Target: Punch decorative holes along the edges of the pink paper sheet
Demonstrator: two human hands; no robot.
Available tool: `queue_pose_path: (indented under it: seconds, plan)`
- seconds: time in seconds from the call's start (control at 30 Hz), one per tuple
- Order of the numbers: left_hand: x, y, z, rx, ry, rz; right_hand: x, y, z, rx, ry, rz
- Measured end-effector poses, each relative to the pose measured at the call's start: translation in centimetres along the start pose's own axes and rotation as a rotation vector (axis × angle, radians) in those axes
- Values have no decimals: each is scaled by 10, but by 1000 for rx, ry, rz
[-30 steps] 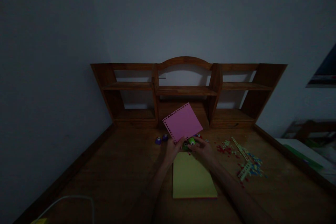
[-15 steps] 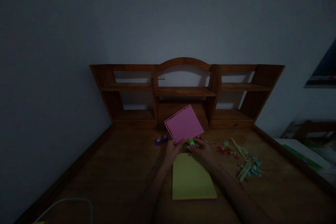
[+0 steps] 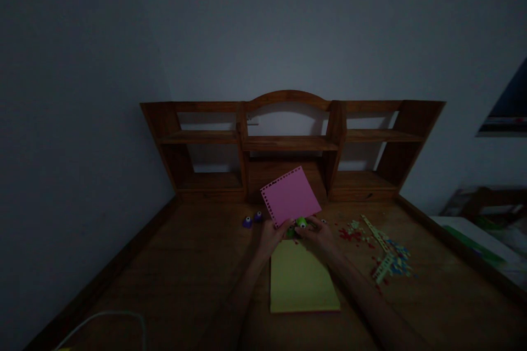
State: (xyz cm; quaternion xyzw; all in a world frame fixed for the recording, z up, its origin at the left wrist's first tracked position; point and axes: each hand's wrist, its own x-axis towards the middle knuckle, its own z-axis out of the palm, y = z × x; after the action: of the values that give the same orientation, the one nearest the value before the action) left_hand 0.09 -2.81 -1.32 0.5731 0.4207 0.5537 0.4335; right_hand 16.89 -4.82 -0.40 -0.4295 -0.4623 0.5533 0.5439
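My left hand (image 3: pixel 269 238) pinches the lower corner of a pink sheet of paper (image 3: pixel 291 196), held tilted above the wooden desk (image 3: pixel 185 274). A row of punched holes runs along the sheet's left edge. My right hand (image 3: pixel 319 236) is closed round a small green paper punch (image 3: pixel 301 222) set at the sheet's bottom edge. A yellow sheet (image 3: pixel 301 278) lies flat on the desk just below both hands.
Two small purple punches (image 3: pixel 251 219) sit left of my hands. Coloured paper scraps and punched strips (image 3: pixel 382 255) are scattered to the right. A wooden shelf unit (image 3: pixel 290 142) stands at the back. A pale cable (image 3: pixel 102 321) curves at the front left.
The pink sheet has shifted slightly to the right and down between my hands. Both hands keep their hold.
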Motion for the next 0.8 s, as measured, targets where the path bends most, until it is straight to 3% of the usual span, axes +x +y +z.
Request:
queue_pose_path:
  seconds: [0.2, 0.4, 0.63, 0.8]
  plan:
    - [1, -11, 0, 41, -57, -7, -2, -3, 0, 124, -62, 11]
    - [-1, -5, 0, -7, -65, -59, 8, 11, -8, 316, -128, 54]
    - [-3, 7, 3, -38, -51, -113, 9, 13, -10, 314, -109, 83]
    - [-2, 6, 3, -35, -45, -68, 7, 12, -8, 330, -121, 84]
